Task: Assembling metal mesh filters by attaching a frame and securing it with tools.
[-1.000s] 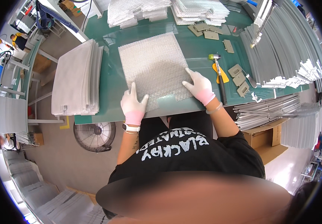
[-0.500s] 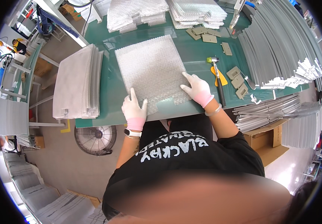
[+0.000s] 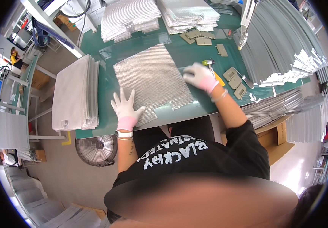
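Looking toward one o'clock, we find our right hand (image 3: 200,77) blurred near the edge of the mesh sheet (image 3: 152,78) and covering part of the hammer (image 3: 208,62), so we cannot tell whether it grips or touches either one. At twelve o'clock the sheet lies flat on the green table (image 3: 109,81), our left hand (image 3: 126,108) released, fingers spread, its thumb over the sheet's seven-o'clock edge, while two mesh stacks (image 3: 131,18) beyond are cut off above. Near three o'clock, our sleeve (image 3: 245,142) partly hides a cardboard box (image 3: 275,141), its contents hard to make out.
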`<state>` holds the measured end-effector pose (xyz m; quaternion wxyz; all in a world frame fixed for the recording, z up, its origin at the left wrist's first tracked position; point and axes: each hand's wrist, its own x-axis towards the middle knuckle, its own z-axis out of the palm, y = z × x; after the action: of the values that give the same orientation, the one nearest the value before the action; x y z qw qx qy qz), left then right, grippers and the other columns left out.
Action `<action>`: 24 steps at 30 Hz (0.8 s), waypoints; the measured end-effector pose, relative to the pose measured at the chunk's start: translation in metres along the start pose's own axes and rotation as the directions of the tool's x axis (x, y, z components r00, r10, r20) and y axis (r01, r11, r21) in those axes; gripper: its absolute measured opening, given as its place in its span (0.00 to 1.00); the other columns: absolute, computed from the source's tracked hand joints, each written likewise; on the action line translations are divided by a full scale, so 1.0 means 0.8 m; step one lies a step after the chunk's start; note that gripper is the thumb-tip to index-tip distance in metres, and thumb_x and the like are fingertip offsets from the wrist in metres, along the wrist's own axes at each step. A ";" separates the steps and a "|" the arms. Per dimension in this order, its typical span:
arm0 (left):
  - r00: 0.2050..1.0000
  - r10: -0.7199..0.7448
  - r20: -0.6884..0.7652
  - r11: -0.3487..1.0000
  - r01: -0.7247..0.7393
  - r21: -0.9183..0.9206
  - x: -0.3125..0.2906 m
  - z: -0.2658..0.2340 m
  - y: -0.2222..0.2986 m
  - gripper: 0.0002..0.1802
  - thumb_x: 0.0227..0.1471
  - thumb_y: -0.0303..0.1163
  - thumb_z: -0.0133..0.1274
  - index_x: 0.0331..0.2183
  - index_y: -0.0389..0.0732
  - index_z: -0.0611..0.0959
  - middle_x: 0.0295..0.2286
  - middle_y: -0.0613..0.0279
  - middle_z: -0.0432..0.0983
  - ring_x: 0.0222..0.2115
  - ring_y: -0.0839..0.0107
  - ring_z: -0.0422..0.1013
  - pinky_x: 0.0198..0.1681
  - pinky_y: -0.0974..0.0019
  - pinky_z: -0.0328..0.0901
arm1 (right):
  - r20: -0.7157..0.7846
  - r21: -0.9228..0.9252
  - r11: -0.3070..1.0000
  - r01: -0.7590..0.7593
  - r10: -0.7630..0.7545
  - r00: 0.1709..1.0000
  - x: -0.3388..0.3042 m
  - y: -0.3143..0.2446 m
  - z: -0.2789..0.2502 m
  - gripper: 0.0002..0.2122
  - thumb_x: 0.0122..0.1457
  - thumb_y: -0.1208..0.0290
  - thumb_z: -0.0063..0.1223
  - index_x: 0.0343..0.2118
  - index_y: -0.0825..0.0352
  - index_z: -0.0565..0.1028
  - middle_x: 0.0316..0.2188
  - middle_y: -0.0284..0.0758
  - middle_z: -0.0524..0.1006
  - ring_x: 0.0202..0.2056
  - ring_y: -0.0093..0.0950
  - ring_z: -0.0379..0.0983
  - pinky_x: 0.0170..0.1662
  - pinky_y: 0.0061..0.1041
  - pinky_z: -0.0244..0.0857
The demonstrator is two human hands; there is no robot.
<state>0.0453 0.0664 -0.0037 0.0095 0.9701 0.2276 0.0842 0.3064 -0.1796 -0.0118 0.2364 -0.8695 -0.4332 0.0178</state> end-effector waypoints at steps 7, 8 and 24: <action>0.962 0.051 0.267 0.993 -0.021 -0.115 -0.037 -0.020 0.001 0.44 0.38 0.54 0.64 0.58 0.54 0.72 0.62 0.51 0.55 0.64 0.44 0.47 0.65 0.37 0.37 | -0.354 -0.272 0.553 -0.787 0.703 0.616 0.051 0.192 -0.068 0.27 0.54 0.49 0.56 0.55 0.55 0.70 0.50 0.43 0.73 0.49 0.43 0.73 0.52 0.41 0.68; 0.947 0.039 0.318 0.996 -0.011 -0.090 -0.050 -0.028 0.008 0.44 0.38 0.54 0.65 0.57 0.54 0.72 0.62 0.51 0.56 0.64 0.45 0.47 0.65 0.37 0.37 | -0.297 -0.284 0.567 -0.773 0.715 0.633 0.052 0.194 -0.071 0.29 0.54 0.49 0.57 0.58 0.53 0.68 0.51 0.44 0.72 0.51 0.43 0.72 0.54 0.39 0.67; 0.807 0.096 0.582 -0.616 0.508 -0.603 -0.194 0.079 0.079 0.22 0.64 0.44 0.46 0.42 0.31 0.74 0.41 0.49 0.73 0.47 0.62 0.70 0.54 0.56 0.65 | 0.475 0.809 0.374 -0.453 0.037 0.879 -0.238 -0.145 0.069 0.10 0.59 0.68 0.58 0.38 0.68 0.77 0.27 0.25 0.73 0.28 0.15 0.68 0.32 0.19 0.65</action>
<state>-0.0532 -0.0577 -0.0871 0.9010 0.3381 0.2656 0.0574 0.0880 -0.2430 -0.0446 0.5725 -0.6360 -0.2532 0.4513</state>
